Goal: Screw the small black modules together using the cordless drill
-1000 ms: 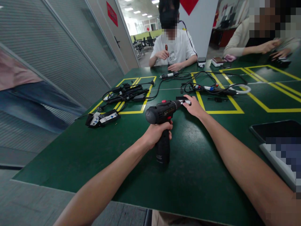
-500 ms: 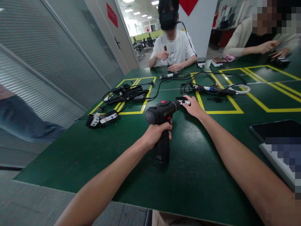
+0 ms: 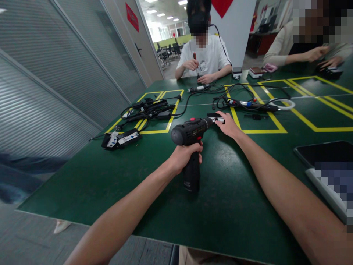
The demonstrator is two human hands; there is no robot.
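My left hand [image 3: 184, 157] is wrapped around the grip of a black cordless drill [image 3: 191, 134], which stands upright and points away from me. At the drill's front end, a small black-and-white piece [image 3: 213, 115] lies on the table. The fingers of my right hand [image 3: 228, 126] hold this piece from its right side. Whether the drill's tip touches the piece is too small to tell, and my fingers partly cover it.
Black cables and adapters [image 3: 151, 110] lie in a yellow-taped area at left, with a black-and-white box [image 3: 121, 139] nearer me. Cabled tools [image 3: 248, 105] lie at right, near a dark-screened device [image 3: 325, 152]. A person [image 3: 204, 55] opposite holds a screwdriver [image 3: 195, 60]; another sits at right.
Both my hands, the drill and the piece keep nearly the same place. A passer-by at the left has moved mostly behind the table edge, and a shoe now shows on the floor.
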